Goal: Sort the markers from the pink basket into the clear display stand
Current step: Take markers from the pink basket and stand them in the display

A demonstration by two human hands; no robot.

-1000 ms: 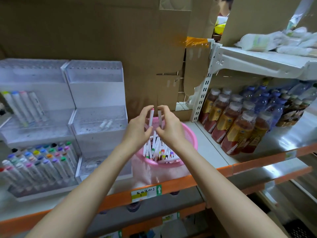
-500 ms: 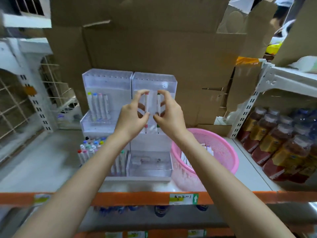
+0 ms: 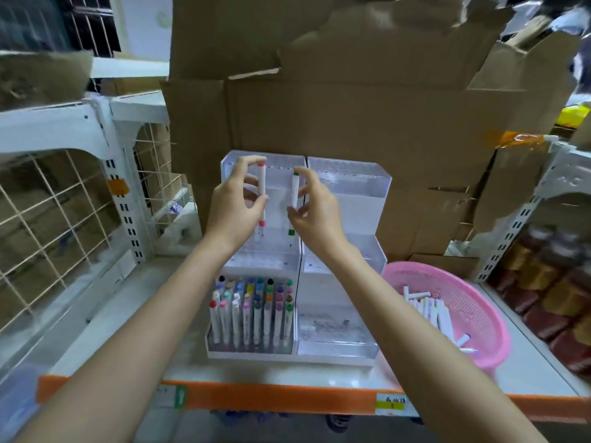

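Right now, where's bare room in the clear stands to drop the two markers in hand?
Free: middle step of the left clear tiered stand, behind its packed front row of coloured-cap markers; the right clear tiered stand's middle step. Crowded: that front row. The right stand's front tray holds small unclear bits.

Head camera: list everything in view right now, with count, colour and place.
clear display stand: two units side by side, clear and white, shelf centre
markers in stand: many, white with mixed caps, upright in the left unit's front compartment
pink basket: one, right of the stand
markers in basket: several, white, lying loose
cardboard: brown sheets, behind the stand
bottles: several, brownish, blurred, far right
wire grid: one, pale, far left
shelf: white top, orange front edge
pink-capped marker: one, upright before the stand
green-capped marker: one, upright beside it
left hand: pinches the pink-capped marker
right hand: pinches the green-capped marker
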